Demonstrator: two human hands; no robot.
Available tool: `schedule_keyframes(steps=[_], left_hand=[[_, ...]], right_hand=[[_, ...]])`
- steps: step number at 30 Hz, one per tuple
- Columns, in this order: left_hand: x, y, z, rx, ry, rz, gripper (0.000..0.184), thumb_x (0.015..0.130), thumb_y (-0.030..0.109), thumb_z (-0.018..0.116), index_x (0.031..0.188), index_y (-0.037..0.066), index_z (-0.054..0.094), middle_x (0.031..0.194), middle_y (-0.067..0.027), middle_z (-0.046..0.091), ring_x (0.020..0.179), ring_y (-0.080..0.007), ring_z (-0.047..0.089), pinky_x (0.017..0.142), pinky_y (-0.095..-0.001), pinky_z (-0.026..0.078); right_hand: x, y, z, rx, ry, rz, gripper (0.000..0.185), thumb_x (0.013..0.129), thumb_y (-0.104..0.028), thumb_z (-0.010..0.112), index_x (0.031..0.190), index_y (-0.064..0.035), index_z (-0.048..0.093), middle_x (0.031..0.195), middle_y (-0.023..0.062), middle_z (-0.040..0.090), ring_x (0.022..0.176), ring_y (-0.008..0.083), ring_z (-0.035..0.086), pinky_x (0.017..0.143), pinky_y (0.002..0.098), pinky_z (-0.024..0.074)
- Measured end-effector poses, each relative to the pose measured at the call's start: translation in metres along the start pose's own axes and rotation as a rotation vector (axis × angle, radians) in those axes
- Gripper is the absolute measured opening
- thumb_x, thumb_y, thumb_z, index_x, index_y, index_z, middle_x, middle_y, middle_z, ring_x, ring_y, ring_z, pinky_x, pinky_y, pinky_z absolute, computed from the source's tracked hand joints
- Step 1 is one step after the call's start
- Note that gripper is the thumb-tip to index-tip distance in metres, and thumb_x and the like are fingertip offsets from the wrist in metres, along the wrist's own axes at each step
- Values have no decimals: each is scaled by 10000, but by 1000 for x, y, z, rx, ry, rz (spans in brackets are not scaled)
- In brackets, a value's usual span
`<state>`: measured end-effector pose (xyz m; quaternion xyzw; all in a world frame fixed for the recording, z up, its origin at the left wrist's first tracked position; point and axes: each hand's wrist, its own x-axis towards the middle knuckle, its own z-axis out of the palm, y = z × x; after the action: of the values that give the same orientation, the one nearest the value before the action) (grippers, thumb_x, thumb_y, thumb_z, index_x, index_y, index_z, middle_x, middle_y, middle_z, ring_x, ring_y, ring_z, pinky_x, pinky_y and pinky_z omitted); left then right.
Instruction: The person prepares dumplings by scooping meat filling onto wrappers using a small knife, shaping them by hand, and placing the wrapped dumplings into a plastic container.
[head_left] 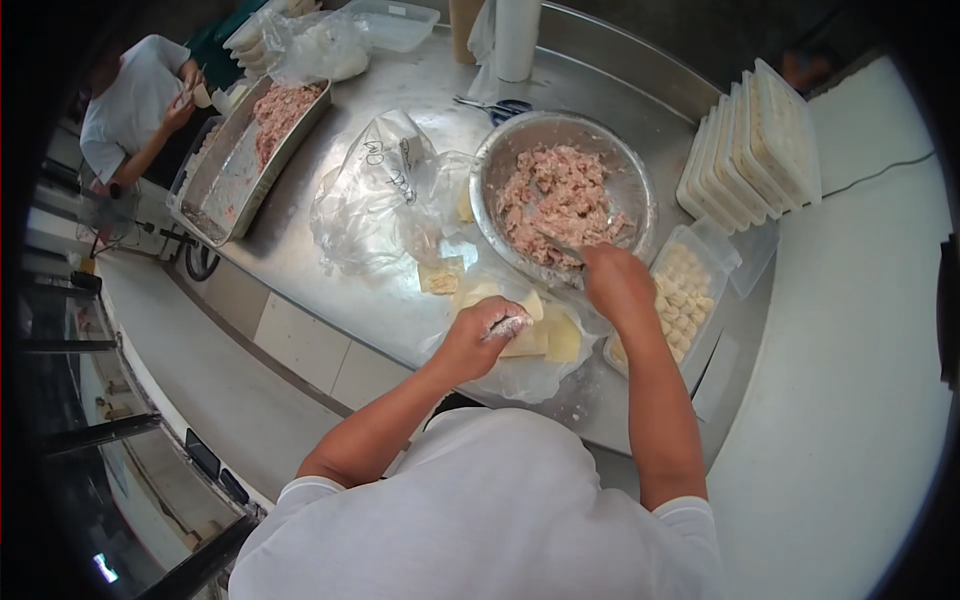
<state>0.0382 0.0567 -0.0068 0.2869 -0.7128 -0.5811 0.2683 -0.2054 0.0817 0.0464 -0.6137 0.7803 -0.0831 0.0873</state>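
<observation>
Minced meat leaves room inside the bowl rim; right hand grips a utensil, left hand a wrapper.

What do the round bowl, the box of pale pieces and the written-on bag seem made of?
Round bowl: metal, probably stainless steel; grey, shiny inner wall. Box of pale pieces: likely plastic, smooth; thin, translucent walls. Written-on bag: probably clear plastic film, glossy; crumpled, see-through, with bright highlights.

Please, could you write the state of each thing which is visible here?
Steel bowl: partly filled with minced meat
Metal tray: partly filled
Box of dumplings: uncovered
Right containers: stacked
Plastic bag: crumpled
Yellow wrappers: lying flat
Scissors: open or shut unclear
Left hand: grip curled, contents unclear
Right hand: grip closed on utensil
</observation>
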Motion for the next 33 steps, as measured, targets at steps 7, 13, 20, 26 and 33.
schedule_keyframes(steps=[7,13,20,26,33], left_hand=[[-13,-3,20,-24,206,-151,92,961,74,622,1009,-2,641,894,-33,638,830,-125,595,766,-275,486],[-11,3,26,-196,190,-180,103,948,93,647,986,-1,632,891,-29,640,841,-115,586,784,-276,483],[6,5,13,156,11,128,140,862,41,691,984,2,632,907,-171,629,848,-350,630,745,-390,494],[12,-10,-17,161,-179,183,165,836,-8,710,987,5,645,928,-152,637,873,-333,640,762,-375,503],[8,1,-19,165,-180,168,174,868,-8,678,1030,11,617,941,-139,625,877,-314,634,772,-370,501]], right_hand=[[-6,17,0,283,-42,-140,198,852,-75,564,968,-27,718,905,180,711,830,365,681,788,453,539],[-63,10,34,1182,-130,214,243,898,-84,680,1115,18,638,876,33,646,764,98,591,683,250,490],[-94,-46,68,1539,167,263,358,883,32,670,1211,19,530,928,20,590,809,52,545,697,205,465],[-99,-80,69,1274,297,353,358,879,62,644,1216,28,529,904,28,600,798,55,556,715,204,468],[-105,-81,66,1508,281,321,357,889,77,624,1226,16,523,955,37,592,842,65,557,735,205,472]])
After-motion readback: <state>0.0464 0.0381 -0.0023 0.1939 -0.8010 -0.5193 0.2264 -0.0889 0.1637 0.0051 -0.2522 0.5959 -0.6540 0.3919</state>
